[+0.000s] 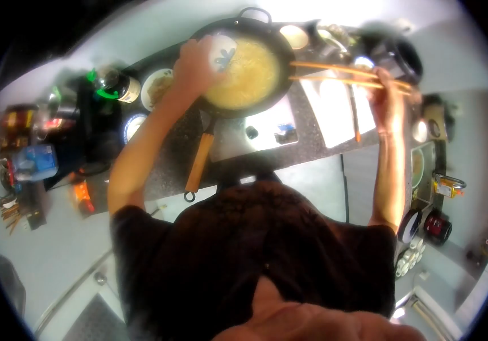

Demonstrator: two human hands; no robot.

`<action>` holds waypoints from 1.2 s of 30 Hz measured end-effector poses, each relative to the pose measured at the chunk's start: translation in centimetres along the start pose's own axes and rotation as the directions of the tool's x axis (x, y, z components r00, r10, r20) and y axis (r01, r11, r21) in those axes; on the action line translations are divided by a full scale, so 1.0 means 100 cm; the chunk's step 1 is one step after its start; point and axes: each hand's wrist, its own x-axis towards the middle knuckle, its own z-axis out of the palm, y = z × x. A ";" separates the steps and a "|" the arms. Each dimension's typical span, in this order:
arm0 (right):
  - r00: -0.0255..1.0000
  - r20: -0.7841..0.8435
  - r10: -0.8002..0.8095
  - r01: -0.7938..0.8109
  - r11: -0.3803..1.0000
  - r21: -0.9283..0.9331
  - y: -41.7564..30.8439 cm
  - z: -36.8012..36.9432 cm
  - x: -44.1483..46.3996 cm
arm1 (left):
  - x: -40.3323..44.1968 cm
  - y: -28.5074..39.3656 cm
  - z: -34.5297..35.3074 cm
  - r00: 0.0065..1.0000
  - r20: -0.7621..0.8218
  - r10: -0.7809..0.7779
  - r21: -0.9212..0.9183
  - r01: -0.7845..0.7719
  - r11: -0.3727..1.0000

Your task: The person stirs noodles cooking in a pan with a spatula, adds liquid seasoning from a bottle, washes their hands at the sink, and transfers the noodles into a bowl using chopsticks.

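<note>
A dark wok (285, 85) with a wooden handle (199, 162) sits on the stove and holds a yellowish liquid with pale food in it (251, 77). Over the wok's left part, my left hand (194, 67) grips a white bowl (223, 52) with a blue flower pattern; the bowl is tilted and its inside is hidden. To the right of the wok, my right hand (386, 94) holds a pair of long wooden chopsticks (338, 67). Their tips are apart, near the wok's right rim.
Left of the wok stand a plate of food (157, 90), a blue-rimmed dish (134, 126) and a bottle (124, 90). A white cutting board (330, 122) lies to the right, below a dark pot (400, 57). A small pale bowl (294, 37) stands beside the wok.
</note>
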 end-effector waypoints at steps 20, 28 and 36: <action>0.996 -0.083 0.018 -0.057 0.861 -0.506 0.213 0.071 0.139 | -0.306 -0.106 0.049 0.553 0.547 -0.628 -0.837 0.365 -0.407; 0.980 0.194 0.037 0.066 0.865 -0.498 0.153 0.130 0.111 | -0.341 -0.114 0.075 0.613 0.521 -0.594 -0.841 0.249 -0.481; 0.883 0.467 -0.041 0.431 0.462 -0.775 0.209 0.164 0.107 | -0.341 -0.117 0.080 0.608 0.520 -0.600 -0.845 0.264 -0.465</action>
